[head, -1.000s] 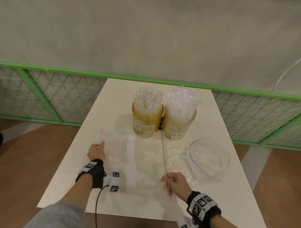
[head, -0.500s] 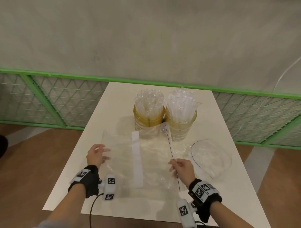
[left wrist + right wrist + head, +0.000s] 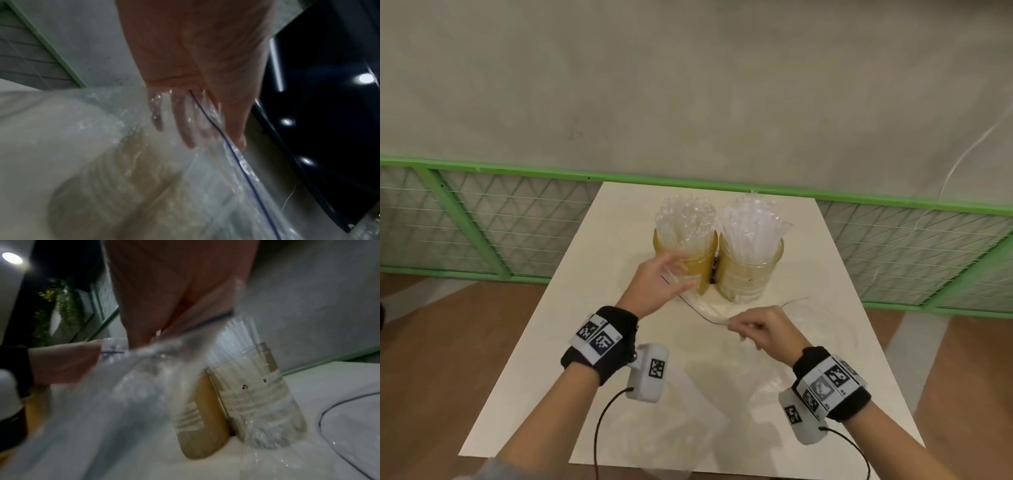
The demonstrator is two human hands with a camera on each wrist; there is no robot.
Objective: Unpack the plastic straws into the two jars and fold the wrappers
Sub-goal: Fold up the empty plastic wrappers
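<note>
Two amber-tinted jars stand side by side at the far middle of the white table (image 3: pixel 592 274), both full of clear straws: the left jar (image 3: pixel 697 263) and the right jar (image 3: pixel 751 270). A clear zip wrapper (image 3: pixel 702 308) with a thin blue line hangs between my hands, lifted off the table. My left hand (image 3: pixel 671 274) pinches one end right in front of the left jar; in the left wrist view its fingers (image 3: pixel 185 129) show through the plastic. My right hand (image 3: pixel 743 325) pinches the blue-lined edge (image 3: pixel 205 321) nearer to me.
A second clear wrapper (image 3: pixel 825 329) with a dark curved edge lies on the table to the right of my right hand. A green mesh fence (image 3: pixel 517 222) and a grey wall stand behind the table. Wooden floor lies on both sides.
The wrapper lay flat under both hands; now it is lifted and gathered. My left hand has swung forward and right to the left jar, and my right hand has turned its edge toward the left.
</note>
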